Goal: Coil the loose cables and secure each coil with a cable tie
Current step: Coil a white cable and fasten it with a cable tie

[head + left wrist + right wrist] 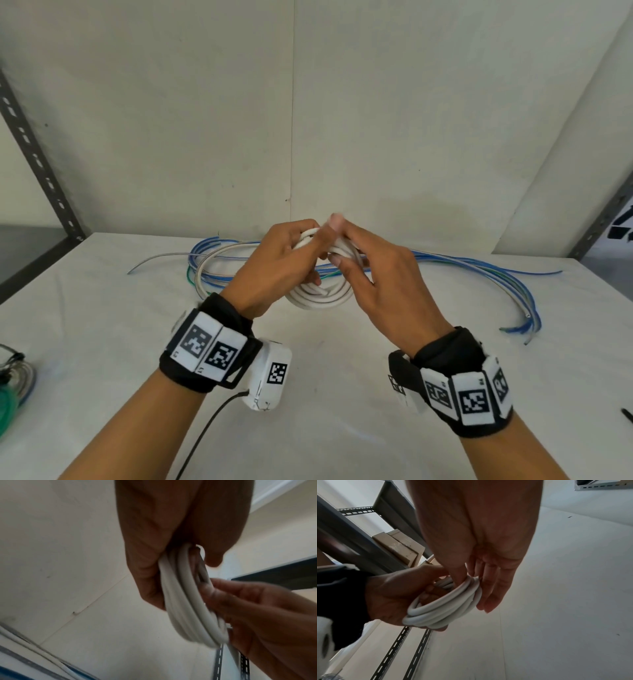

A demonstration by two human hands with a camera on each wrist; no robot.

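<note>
Above table [102, 342]: white coil [318, 296] upright.

My forearms are bare. Each wrist wears a black fabric band [205, 346] faced with white square tiles printed with black-and-white block codes. A white camera box [269, 375] with one more code hangs from the left band, lower left of centre, and a thin black cable [209, 431] trails from it. The right band [459, 383] carries three coded tiles in a row.
</note>
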